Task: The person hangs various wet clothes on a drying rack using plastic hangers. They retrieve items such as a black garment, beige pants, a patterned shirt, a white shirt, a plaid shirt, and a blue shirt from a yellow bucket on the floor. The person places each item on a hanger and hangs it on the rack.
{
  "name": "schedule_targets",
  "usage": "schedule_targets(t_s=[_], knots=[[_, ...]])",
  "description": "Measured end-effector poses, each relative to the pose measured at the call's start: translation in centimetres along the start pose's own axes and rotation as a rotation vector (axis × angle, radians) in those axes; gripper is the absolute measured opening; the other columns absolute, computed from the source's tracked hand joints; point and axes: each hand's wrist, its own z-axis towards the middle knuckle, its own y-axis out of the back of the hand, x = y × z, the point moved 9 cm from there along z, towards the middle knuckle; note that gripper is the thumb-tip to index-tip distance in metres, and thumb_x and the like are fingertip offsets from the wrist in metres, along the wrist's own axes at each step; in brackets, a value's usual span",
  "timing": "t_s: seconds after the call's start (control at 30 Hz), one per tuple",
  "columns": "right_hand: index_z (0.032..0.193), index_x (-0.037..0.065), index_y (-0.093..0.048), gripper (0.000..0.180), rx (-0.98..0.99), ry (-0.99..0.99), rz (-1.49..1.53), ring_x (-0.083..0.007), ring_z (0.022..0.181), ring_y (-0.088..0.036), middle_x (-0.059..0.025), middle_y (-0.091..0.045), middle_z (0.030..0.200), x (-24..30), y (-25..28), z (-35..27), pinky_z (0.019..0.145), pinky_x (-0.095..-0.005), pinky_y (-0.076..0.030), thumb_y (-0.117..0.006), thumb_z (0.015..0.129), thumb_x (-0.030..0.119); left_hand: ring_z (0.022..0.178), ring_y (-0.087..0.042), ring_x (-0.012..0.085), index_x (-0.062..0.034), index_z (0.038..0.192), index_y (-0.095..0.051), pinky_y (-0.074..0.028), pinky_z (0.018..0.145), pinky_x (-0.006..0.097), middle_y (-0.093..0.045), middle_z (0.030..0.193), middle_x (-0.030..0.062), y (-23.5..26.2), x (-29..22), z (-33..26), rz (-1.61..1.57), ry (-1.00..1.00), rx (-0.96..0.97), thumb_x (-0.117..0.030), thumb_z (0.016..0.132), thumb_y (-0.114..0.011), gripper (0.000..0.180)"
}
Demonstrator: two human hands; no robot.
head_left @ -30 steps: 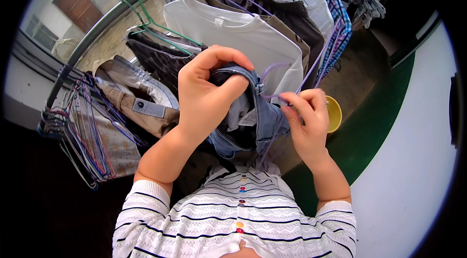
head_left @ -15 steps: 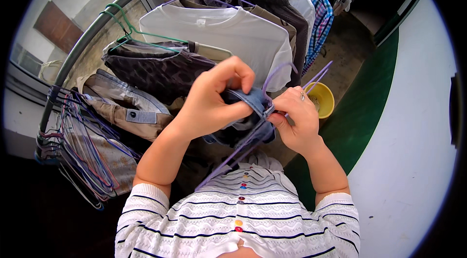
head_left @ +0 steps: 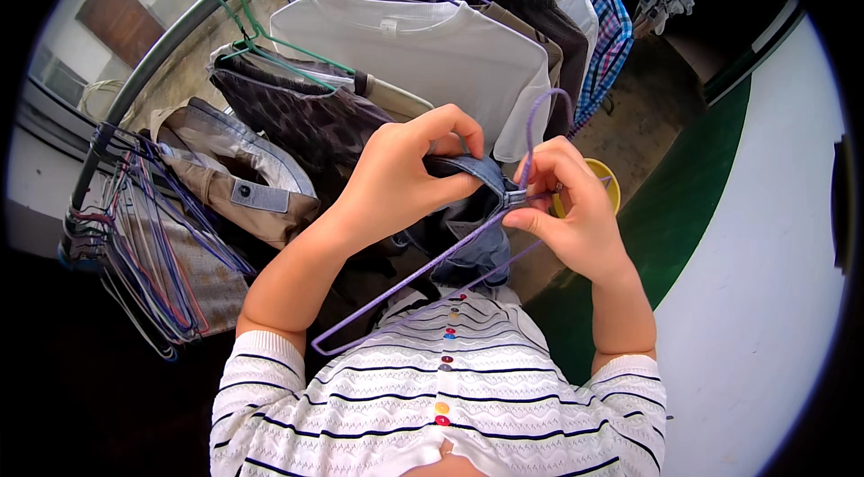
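My left hand pinches the waistband of a pair of blue denim jeans, thumb below and fingers curled above. The jeans' legs hang down in front of my body, partly hidden by my hands. Beside the waistband, my right hand is closed on a purple hanger close to the base of its hook, which points up. One long side of the hanger slants down to the left across the front of the jeans. Hanger and waistband meet at a belt loop between my hands; my fingers partly cover that spot.
A curved metal rail carries a white shirt, dark patterned trousers on a green hanger, and brown trousers. Several bare hangers bunch at its left end. A yellow bucket stands behind my right hand, near the green-and-white wall.
The purple hanger's long side has swung further left and into fuller view. My right hand has turned and shifted slightly right, and its hook stands higher. The left hand keeps hold of the waistband.
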Motion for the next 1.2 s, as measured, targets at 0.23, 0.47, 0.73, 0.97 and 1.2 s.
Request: schedule_targets(t_s=[0.23, 0.47, 0.73, 0.97, 1.2], knots=[[0.1, 0.005, -0.057, 0.031, 0.103, -0.06, -0.002, -0.0025, 0.068, -0.049, 0.0018, -0.06, 0.084, 2.1, 2.1, 0.9, 0.058, -0.0179, -0.041, -0.076, 0.078, -0.006, 0.08, -0.067, 0.0173, -0.0037, 0.098, -0.063, -0.053, 0.071, 0.028, -0.068, 0.09, 0.0061, -0.1, -0.2, 0.0, 0.268, -0.226, -0.04, -0.012, 0.066, -0.087, 0.041], [0.102, 0.0, -0.057, 0.039, 0.033, 0.063, -0.157, -0.0045, 0.065, -0.047, -0.002, -0.062, 0.084, 5.7, 7.2, 2.5, 0.056, -0.0185, -0.04, -0.078, 0.07, -0.008, 0.085, -0.061, 0.0278, -0.0024, 0.109, -0.062, -0.049, 0.076, 0.033, -0.063, 0.093, 0.0123, -2.0, 5.4, -2.6, 0.278, 0.006, 0.047, -0.001, 0.08, -0.066, 0.029], [0.1, 0.002, -0.062, 0.037, -0.045, 0.107, -0.584, -0.0104, 0.061, -0.045, -0.0032, -0.063, 0.079, 4.3, 9.6, 3.0, 0.056, -0.0222, -0.042, -0.075, 0.067, -0.009, 0.096, -0.06, 0.0352, -0.0014, 0.114, -0.055, -0.047, 0.084, 0.037, -0.06, 0.1, 0.0162, -1.4, 3.7, -3.1, 0.449, 0.028, 0.036, 0.003, 0.073, -0.063, 0.043], [0.103, 0.003, -0.064, 0.038, -0.153, 0.218, -0.56, -0.0093, 0.062, -0.046, -0.0027, -0.064, 0.083, 4.8, 10.7, 3.4, 0.058, -0.0206, -0.04, -0.074, 0.068, -0.01, 0.095, -0.057, 0.0324, -0.0027, 0.12, -0.055, -0.047, 0.084, 0.039, -0.056, 0.109, 0.0131, -1.7, 1.7, -3.2, 0.471, 0.016, 0.131, 0.002, 0.071, -0.067, 0.051], [0.099, 0.004, -0.064, 0.034, -0.245, 0.252, -0.355, -0.0054, 0.067, -0.048, 0.0017, -0.062, 0.083, 5.1, 12.0, 2.5, 0.059, -0.0181, -0.04, -0.074, 0.069, -0.011, 0.103, -0.056, 0.0237, -0.0032, 0.127, -0.056, -0.047, 0.087, 0.033, -0.05, 0.129, 0.0122, 1.8, -0.1, -2.5, 0.591, -0.037, -0.207, -0.035, 0.087, -0.071, 0.053]])
